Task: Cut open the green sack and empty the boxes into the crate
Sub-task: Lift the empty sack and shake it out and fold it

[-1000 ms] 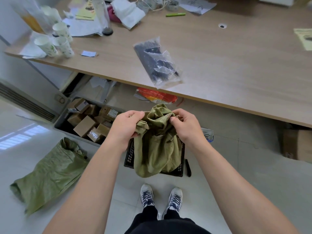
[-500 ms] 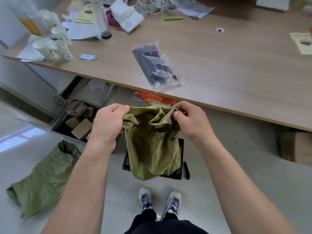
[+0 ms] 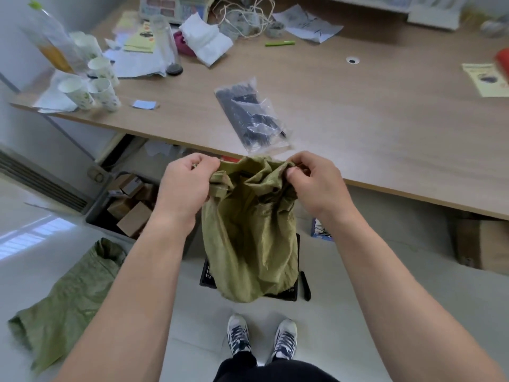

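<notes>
1. Left hand (image 3: pixel 183 186): fingers curled tight on the left side of the sack's bunched top.
2. Right hand (image 3: pixel 314 183): fingers (image 3: pixel 292 172) pinched closed on the right side of the same top edge.
3. Sack (image 3: pixel 249 244): green woven cloth, held in the air between both hands, just in front of the desk's near edge. It hangs limp and wrinkled with no box shapes pressing out, so it looks empty or nearly so. Whether its mouth points up or down cannot be told.
4. Crate (image 3: pixel 289 295): black, on the floor directly under the sack and mostly hidden by it; contents not visible.
5. Black tool (image 3: pixel 305 285): slim, on the floor touching or just beside the crate's right side; possibly the cutter.
6. Bin (image 3: pixel 96 210): grey, under the desk's left end, holding brown boxes (image 3: pixel 133 219).
7. Second sack (image 3: pixel 63 301): green, flat on the floor at left, apparently emptied.
8. Status, as judged: cutting and tipping appear done for the held sack; discarding it likely remains.
</notes>
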